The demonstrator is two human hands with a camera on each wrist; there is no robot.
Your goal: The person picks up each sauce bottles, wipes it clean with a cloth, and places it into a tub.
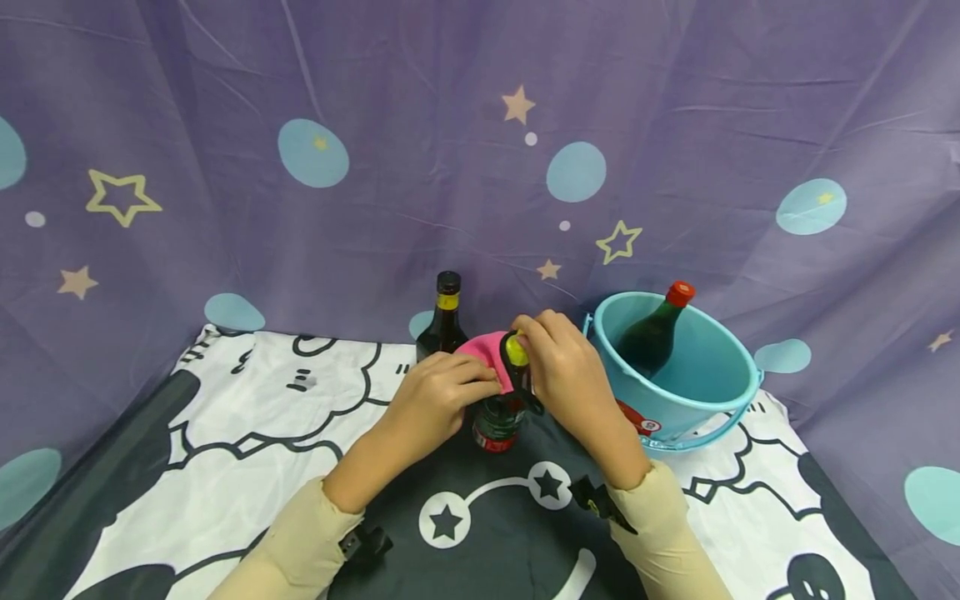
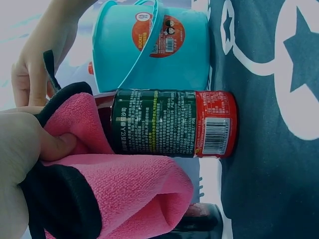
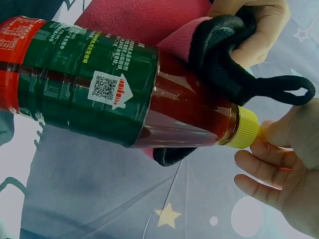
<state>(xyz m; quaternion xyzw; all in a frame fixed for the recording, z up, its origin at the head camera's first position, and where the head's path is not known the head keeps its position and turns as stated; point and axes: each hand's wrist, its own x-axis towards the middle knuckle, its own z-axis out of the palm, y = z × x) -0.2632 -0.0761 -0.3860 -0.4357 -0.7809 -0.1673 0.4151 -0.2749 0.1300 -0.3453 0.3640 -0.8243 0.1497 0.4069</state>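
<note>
A sauce bottle [image 1: 498,421] with a green and red label stands on the dark part of the bedspread-like cloth. My left hand [image 1: 438,392] holds a pink towel [image 2: 134,194] with black edging against the bottle's neck. At the top, the thumb and a finger of my right hand [image 1: 566,375] pinch the yellow cap [image 3: 246,128], while its other fingers are loosely bent. A black hanging loop [image 3: 286,89] sticks out from the towel beside the cap. The towel partly covers the neck in the head view.
Behind the left hand stands a dark bottle [image 1: 442,329] with a black cap. To the right is a light blue bucket [image 1: 708,383], with a red-capped green bottle [image 1: 651,337] leaning inside. A purple curtain [image 1: 420,150] hangs at the back.
</note>
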